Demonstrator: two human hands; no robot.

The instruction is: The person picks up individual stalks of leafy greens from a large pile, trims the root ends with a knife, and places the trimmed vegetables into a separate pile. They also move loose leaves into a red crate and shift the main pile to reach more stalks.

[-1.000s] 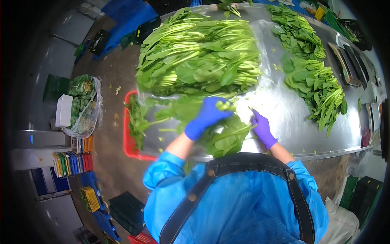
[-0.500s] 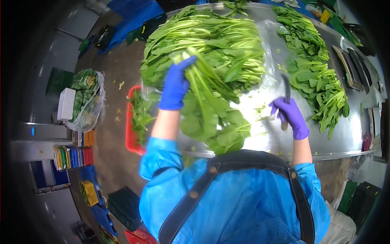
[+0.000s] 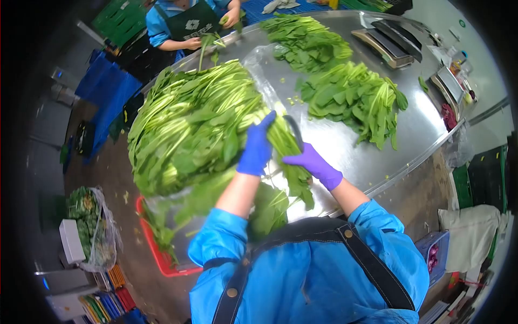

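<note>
My left hand (image 3: 257, 147), in a blue glove, is closed around a bunch of leafy greens (image 3: 290, 164) with pale stems, its leaves hanging toward my apron. Close on its right, my right hand (image 3: 319, 166) in a purple glove grips a knife (image 3: 294, 131). The dark curved blade points up and away, right beside the stems; the handle is mostly hidden in the glove. A large heap of greens (image 3: 189, 121) lies just left of my hands on the metal table (image 3: 345, 162). More loose leaves (image 3: 270, 208) sit below my left wrist.
Two rows of greens (image 3: 353, 100) lie across the table, with a scale (image 3: 386, 46) behind. A red basket (image 3: 172, 271) with leaves stands at the left table edge. Another person (image 3: 189, 27) handles greens at the far side. A blue crate (image 3: 436, 254) stands at the right.
My view has turned right. My left hand has brought the bunch down from over the heap, and my right hand with the knife has come in close beside it. Another person is now in view.
</note>
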